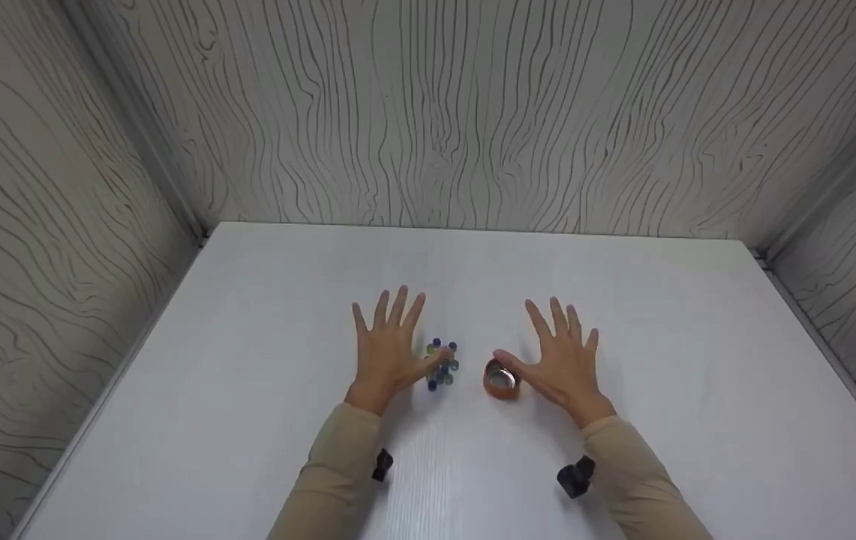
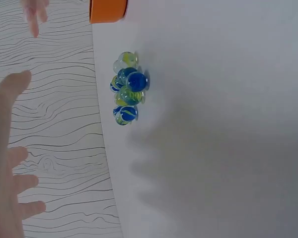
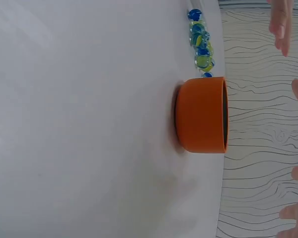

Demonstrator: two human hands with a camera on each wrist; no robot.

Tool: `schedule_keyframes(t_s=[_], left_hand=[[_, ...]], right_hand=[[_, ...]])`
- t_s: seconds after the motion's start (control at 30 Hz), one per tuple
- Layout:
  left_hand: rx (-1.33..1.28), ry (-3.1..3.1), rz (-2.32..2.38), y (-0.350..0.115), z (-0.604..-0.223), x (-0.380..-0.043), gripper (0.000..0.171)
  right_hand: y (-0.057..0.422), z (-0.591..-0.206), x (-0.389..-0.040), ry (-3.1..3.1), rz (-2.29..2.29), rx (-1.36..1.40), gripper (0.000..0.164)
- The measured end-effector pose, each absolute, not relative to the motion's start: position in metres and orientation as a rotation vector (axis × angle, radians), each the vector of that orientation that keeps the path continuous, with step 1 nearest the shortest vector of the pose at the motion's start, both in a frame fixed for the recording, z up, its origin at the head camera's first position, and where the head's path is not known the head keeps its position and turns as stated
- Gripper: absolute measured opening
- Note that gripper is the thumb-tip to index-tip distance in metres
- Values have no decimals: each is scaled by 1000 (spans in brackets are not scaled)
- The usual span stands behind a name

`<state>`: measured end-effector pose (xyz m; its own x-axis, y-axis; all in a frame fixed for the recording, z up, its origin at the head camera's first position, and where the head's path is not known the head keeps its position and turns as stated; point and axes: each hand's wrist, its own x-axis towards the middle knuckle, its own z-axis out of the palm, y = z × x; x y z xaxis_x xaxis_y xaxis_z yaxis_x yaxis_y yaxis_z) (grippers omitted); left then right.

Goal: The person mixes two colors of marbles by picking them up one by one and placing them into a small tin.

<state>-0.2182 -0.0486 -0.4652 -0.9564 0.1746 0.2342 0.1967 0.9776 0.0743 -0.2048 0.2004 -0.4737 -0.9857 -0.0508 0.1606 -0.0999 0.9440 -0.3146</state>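
In the head view my left hand (image 1: 388,358) is held over the table with its fingers spread, and its thumb overlaps a cluster of glass marbles (image 1: 432,385). The marbles (image 2: 131,94) are clear with blue, green and yellow swirls, bunched together on the white surface. To their right stands an orange cup (image 3: 201,116) with a shiny metallic inside, upright on the table. My right hand (image 1: 566,367) hovers beside the cup with fingers spread, its thumb overlapping the cup's rim in the head view. Neither hand grips anything.
The white table (image 1: 465,480) reaches back to a wall panel (image 1: 428,112) with a wood-grain line pattern. Similar panels stand at the left and right sides. A small black wrist camera (image 1: 576,477) sits at the right sleeve, another black piece (image 1: 382,465) at the left.
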Motion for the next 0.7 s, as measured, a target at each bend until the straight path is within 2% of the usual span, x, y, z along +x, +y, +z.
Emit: schedule_keyframes(t_s=[0.4, 0.7], left_hand=[[-377, -2658, -289, -56, -481, -205, 52], [-428, -2618, -414, -58, -491, -203, 32]], right_hand=[[200, -486, -194, -2900, 888, 140, 80], [200, -495, -191, -2874, 1177, 155, 74]])
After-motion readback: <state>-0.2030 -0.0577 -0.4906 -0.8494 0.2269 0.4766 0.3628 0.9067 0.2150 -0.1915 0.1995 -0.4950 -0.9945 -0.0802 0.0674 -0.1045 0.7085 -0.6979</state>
